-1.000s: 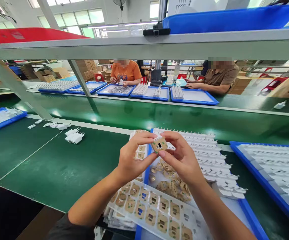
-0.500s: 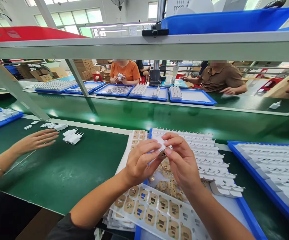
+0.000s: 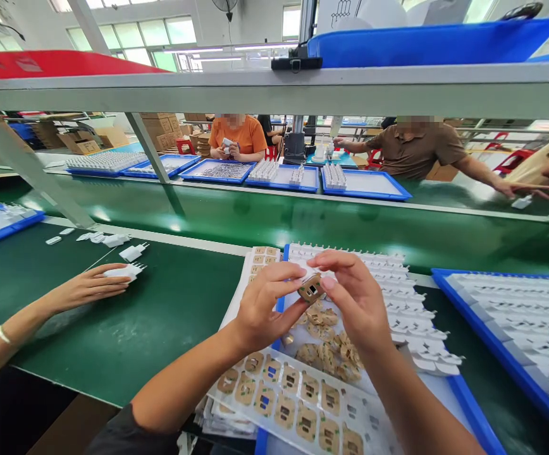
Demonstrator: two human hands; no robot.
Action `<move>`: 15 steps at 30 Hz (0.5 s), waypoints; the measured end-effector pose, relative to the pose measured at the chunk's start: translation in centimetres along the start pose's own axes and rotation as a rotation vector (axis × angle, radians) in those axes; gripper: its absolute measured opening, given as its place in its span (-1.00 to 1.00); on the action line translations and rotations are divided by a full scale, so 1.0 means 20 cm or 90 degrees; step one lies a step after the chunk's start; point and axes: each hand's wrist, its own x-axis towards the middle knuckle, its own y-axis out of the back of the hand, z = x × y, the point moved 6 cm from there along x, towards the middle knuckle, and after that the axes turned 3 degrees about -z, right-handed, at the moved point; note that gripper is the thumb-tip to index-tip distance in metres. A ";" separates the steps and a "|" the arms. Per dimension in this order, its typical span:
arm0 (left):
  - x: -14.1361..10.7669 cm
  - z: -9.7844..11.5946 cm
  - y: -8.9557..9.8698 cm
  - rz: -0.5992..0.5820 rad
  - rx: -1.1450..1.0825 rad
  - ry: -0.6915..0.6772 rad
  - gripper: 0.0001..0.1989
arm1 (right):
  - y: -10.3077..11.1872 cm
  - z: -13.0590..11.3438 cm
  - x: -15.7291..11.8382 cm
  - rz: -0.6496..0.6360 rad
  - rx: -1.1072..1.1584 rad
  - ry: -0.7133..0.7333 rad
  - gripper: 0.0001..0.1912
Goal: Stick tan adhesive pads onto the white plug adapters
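Note:
My left hand (image 3: 269,302) grips a white plug charger (image 3: 311,288) between fingers and thumb. A tan adhesive sticker with dark port cut-outs covers the charger's near face. On the charger's other side, the fingertips and thumb of my right hand (image 3: 356,302) are closed at its edge. Below them lies a sheet of tan stickers (image 3: 286,404), with some places on its right side bare of stickers. Loose peeled tan pieces (image 3: 324,347) are heaped behind the sheet, in a blue-rimmed tray (image 3: 478,417). Rows of white chargers (image 3: 383,291) fill the tray's far part.
Another blue tray of chargers (image 3: 506,316) stands at the right. At left, a co-worker's hand (image 3: 89,287) covers a charger on the green table (image 3: 160,341), near other loose white chargers (image 3: 132,253). A shelf beam (image 3: 255,95) crosses overhead. Co-workers sit across the green belt (image 3: 236,215).
The charger has turned so its stickered face shows toward me. The co-worker's hand at left has moved right onto a charger. Across the belt, a person in brown has stretched an arm rightward.

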 end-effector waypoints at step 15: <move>0.02 -0.30 0.09 0.026 -0.112 0.291 -0.52 | -0.03 -0.30 -0.06 -0.193 -0.251 0.168 -0.91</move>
